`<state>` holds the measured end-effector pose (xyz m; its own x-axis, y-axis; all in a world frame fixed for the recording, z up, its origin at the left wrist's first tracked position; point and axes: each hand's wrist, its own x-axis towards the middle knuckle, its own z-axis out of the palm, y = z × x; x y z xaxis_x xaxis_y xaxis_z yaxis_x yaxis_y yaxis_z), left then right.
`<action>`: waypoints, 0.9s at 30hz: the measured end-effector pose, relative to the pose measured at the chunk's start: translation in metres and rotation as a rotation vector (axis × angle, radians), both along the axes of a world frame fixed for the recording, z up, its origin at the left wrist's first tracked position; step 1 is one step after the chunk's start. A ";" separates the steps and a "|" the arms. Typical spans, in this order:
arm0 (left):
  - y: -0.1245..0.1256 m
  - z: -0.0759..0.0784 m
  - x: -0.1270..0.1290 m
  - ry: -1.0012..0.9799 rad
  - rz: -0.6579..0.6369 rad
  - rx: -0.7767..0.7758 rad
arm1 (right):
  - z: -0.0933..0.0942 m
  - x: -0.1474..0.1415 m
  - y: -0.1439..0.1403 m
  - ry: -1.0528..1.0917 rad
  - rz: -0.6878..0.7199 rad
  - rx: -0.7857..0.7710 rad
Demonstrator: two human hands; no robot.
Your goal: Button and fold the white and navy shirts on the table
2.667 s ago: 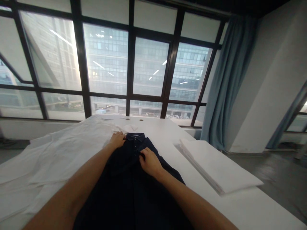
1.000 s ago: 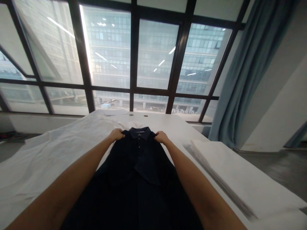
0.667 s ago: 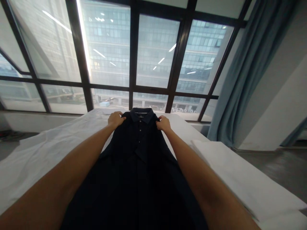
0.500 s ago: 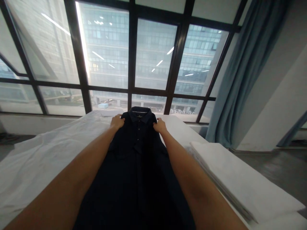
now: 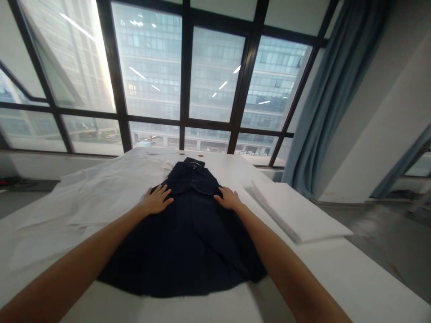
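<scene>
A dark navy collared shirt (image 5: pixel 188 242) lies spread front-up on the white table (image 5: pixel 323 264), its collar towards the window and its hem towards me. My left hand (image 5: pixel 156 199) rests on the shirt's left side with the fingers spread. On the opposite side, my right hand (image 5: pixel 228 198) lies on the cloth near the edge, fingers stretched out. Between the hands the fabric bunches in a crosswise fold below the chest. Small buttons show near the collar.
White sheets (image 5: pixel 111 193) lie loosely along the left of the table. A flat stack of white sheets (image 5: pixel 299 211) sits to the right. Beyond the table are a large framed window (image 5: pixel 215 76), a blue curtain (image 5: pixel 323 98) and a pillar (image 5: pixel 373 112).
Both hands have let go of the shirt's shoulders and come back towards me onto its body. The shirt, held up before, now lies on the table.
</scene>
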<state>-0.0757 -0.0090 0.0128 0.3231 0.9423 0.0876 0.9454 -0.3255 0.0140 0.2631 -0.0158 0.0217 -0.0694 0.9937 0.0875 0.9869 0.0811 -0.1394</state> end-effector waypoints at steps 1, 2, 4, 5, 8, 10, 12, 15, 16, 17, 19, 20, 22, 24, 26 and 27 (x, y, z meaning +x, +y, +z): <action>-0.012 0.001 -0.001 0.000 0.009 -0.015 | 0.002 -0.001 -0.015 -0.012 0.018 0.025; -0.024 0.002 -0.002 0.000 0.011 -0.036 | 0.005 -0.003 -0.031 -0.018 0.049 0.042; -0.046 0.004 -0.002 -0.001 0.000 -0.088 | 0.014 -0.008 -0.063 -0.010 0.145 0.022; -0.056 0.004 -0.002 -0.006 -0.013 -0.115 | 0.019 -0.010 -0.078 0.001 0.195 -0.012; -0.079 0.001 -0.006 -0.040 -0.058 -0.159 | 0.033 -0.017 -0.117 0.020 0.277 -0.130; -0.090 -0.004 -0.013 -0.071 -0.078 -0.143 | 0.037 -0.019 -0.134 0.012 0.290 -0.179; -0.097 -0.009 -0.025 -0.097 -0.082 -0.114 | 0.036 -0.018 -0.142 0.001 0.321 -0.216; -0.106 -0.012 -0.047 -0.118 -0.048 -0.114 | 0.033 -0.019 -0.146 0.051 0.387 -0.197; -0.108 -0.011 -0.054 -0.121 -0.034 -0.121 | 0.032 -0.020 -0.147 0.107 0.413 -0.175; -0.111 -0.009 -0.060 -0.126 -0.017 -0.120 | 0.032 -0.022 -0.149 0.184 0.448 -0.176; -0.116 -0.002 -0.067 -0.130 0.041 -0.099 | 0.034 -0.026 -0.154 0.367 0.558 -0.326; -0.118 0.003 -0.068 -0.128 0.087 -0.094 | 0.035 -0.027 -0.157 0.455 0.620 -0.465; -0.125 0.014 -0.067 -0.125 0.192 -0.130 | 0.036 -0.026 -0.160 0.584 0.694 -0.711; -0.133 0.026 -0.065 -0.141 0.292 -0.255 | 0.036 -0.016 -0.156 0.617 0.635 -0.698; -0.142 0.036 -0.062 -0.163 0.362 -0.394 | 0.034 0.003 -0.145 0.512 0.448 -0.431; -0.146 0.040 -0.062 -0.172 0.382 -0.444 | 0.031 0.015 -0.138 0.415 0.326 -0.275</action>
<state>-0.1374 -0.1554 0.0530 -0.0285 0.9473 -0.3191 0.9663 0.1077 0.2336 0.2779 -0.1541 0.0530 -0.3897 0.9170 -0.0847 0.7757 0.2773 -0.5670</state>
